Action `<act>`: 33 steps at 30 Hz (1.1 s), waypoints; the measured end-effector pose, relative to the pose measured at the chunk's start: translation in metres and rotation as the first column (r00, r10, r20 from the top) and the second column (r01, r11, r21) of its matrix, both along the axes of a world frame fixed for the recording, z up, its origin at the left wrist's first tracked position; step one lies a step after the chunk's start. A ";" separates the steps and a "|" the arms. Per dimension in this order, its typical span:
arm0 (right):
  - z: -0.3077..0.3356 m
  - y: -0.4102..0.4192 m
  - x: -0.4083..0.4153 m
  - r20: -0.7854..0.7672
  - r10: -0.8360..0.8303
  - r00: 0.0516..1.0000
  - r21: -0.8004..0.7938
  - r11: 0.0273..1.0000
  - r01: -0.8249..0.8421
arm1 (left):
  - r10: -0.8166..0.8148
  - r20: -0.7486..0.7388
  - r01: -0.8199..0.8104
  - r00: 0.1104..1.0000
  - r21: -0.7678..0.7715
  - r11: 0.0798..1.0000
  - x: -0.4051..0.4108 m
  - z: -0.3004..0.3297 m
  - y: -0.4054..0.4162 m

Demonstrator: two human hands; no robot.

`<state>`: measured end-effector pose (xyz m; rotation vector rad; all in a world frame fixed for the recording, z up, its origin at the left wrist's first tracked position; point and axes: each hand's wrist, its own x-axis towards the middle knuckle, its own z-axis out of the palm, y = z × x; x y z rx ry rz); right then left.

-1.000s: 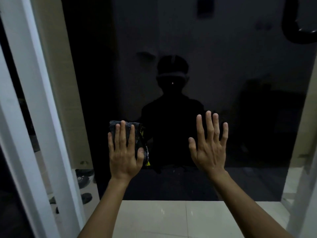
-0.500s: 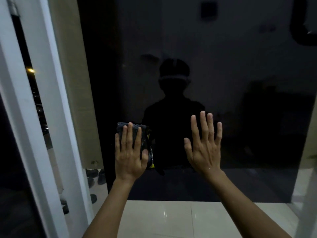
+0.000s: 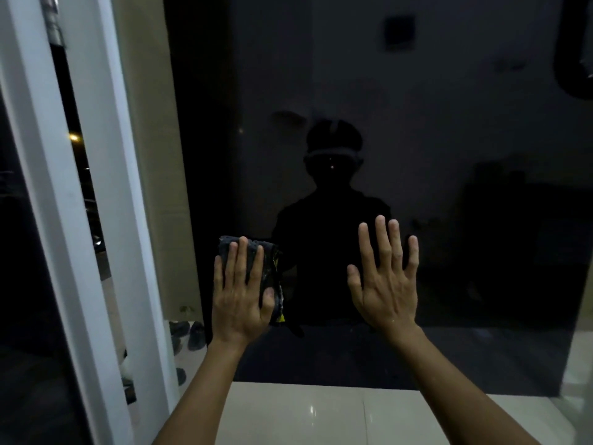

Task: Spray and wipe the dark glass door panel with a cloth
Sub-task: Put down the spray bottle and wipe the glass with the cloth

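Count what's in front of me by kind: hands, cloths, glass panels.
Hands: 2, left hand and right hand
Cloth: 1, under the left hand
Dark glass door panel: 1
Total: 4

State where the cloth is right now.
In the head view the cloth sits left of centre, pressed on the dark glass panel under the left hand.

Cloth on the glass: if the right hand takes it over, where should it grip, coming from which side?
Probably the cloth by its free right edge, from the right: the left hand presses flat over most of it against the glass door panel, and the open right hand lies on that side.
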<state>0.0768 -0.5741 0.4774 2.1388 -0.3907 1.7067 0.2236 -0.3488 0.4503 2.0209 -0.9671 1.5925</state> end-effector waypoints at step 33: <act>-0.007 -0.001 0.001 0.025 0.003 1.000 0.017 1.000 -0.003 | 0.025 -0.133 -0.048 0.991 -0.167 0.985 0.055 -0.057 0.081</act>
